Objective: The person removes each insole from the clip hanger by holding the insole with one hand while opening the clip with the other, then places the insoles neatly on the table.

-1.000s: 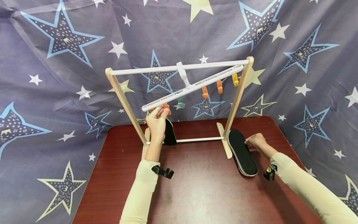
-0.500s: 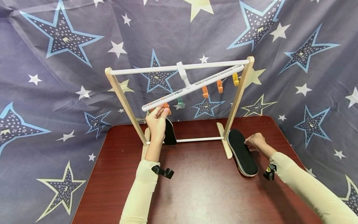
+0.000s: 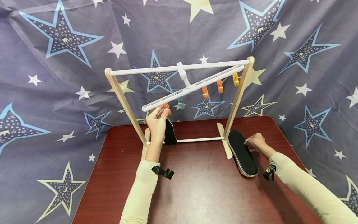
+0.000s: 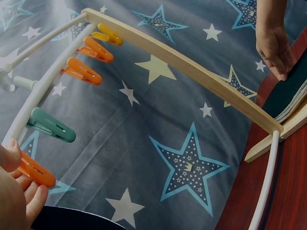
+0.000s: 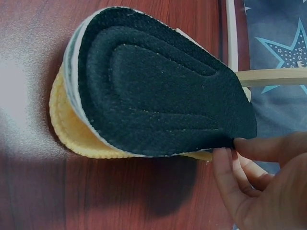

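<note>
My left hand [image 3: 156, 124] pinches an orange clothespin [image 3: 167, 108] near the lower left end of a white hanger [image 3: 190, 88], which hangs tilted from a rack's top bar. Below and behind that hand is a black insole [image 3: 170, 133]; its upper part is hidden. Other clothespins line the hanger: a green one [image 4: 53, 125], orange ones and a yellow one [image 4: 109, 34]. At the right, my right hand [image 3: 256, 141] pinches the edge of a black insole [image 5: 153, 86] between thumb and fingers. Beneath this insole, a yellow textured insole [image 5: 79, 139] shows in the right wrist view.
The rack has wooden uprights [image 3: 238, 99], a white top bar [image 3: 145, 70] and a low white rod [image 3: 199, 139]. It stands on a reddish-brown table [image 3: 195, 186] with wooden feet [image 3: 227, 149]. A star-patterned cloth [image 3: 92, 68] hangs behind.
</note>
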Motion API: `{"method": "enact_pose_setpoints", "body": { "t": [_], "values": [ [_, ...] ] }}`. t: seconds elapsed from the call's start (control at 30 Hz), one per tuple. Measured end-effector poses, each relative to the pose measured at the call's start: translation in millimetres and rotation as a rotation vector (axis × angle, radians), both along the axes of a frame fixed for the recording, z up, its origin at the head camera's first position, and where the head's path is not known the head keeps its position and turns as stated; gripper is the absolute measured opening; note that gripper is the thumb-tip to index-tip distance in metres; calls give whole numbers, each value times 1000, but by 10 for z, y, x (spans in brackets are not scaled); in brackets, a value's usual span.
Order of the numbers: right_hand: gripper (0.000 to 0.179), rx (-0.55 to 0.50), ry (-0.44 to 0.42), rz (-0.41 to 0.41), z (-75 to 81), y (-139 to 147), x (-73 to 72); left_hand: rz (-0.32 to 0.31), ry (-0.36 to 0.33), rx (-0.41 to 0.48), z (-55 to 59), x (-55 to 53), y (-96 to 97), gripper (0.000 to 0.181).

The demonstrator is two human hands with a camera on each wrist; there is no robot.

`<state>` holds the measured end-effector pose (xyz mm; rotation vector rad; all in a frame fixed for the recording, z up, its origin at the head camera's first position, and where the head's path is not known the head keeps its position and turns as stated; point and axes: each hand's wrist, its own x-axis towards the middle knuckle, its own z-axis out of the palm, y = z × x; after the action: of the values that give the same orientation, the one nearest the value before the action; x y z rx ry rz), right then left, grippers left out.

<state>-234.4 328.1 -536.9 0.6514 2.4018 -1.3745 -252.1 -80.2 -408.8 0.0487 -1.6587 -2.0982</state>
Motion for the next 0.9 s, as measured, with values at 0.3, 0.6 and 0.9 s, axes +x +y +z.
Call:
{"method": "enact_pose_setpoints", "body": {
  "t": [0.3,0.6,0.9],
  "values": [
    [18,10,6,-6,3,-3,1,5,15,-13,20,14,0,29],
    [16,18,3,-23,-32,-5,-3,-5,4,-6,24,30,3,30],
    [10,2,21,-54,-54,-9,4,3,11,-20,25,30,8,30]
  ]
}}
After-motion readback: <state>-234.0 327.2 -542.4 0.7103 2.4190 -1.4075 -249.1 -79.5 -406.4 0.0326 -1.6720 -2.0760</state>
